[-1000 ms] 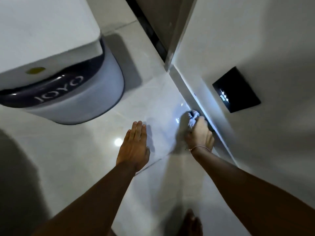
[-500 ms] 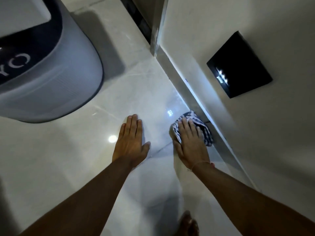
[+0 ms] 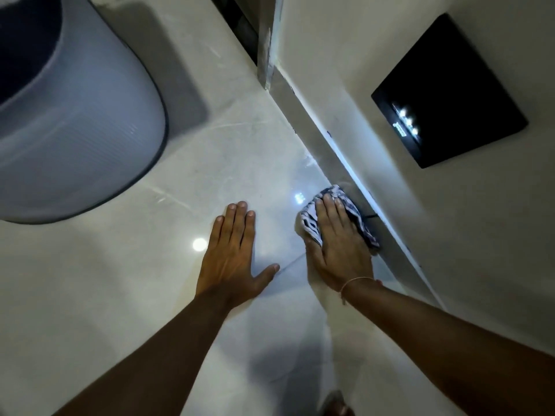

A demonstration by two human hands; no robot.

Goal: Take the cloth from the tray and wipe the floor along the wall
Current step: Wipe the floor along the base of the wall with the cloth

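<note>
A blue-and-white patterned cloth (image 3: pixel 310 220) lies on the glossy pale floor tiles (image 3: pixel 240 163), right beside the skirting of the wall (image 3: pixel 339 154). My right hand (image 3: pixel 339 244) presses flat on the cloth, fingers stretched forward, covering most of it. My left hand (image 3: pixel 232 256) rests flat on the bare floor a short way to the left, fingers together, thumb out, holding nothing. No tray is in view.
A large round grey-white appliance (image 3: pixel 81 124) stands on the floor at the upper left. A black switch panel (image 3: pixel 450 91) with small lights sits on the wall at right. A dark door gap (image 3: pixel 240 22) lies at the top. My foot (image 3: pixel 335 403) shows at the bottom edge.
My right hand went from bunched on the cloth against the skirting to flat on it, sliding slightly back along the wall. The view shifted left and downward. My left hand stayed planted.
</note>
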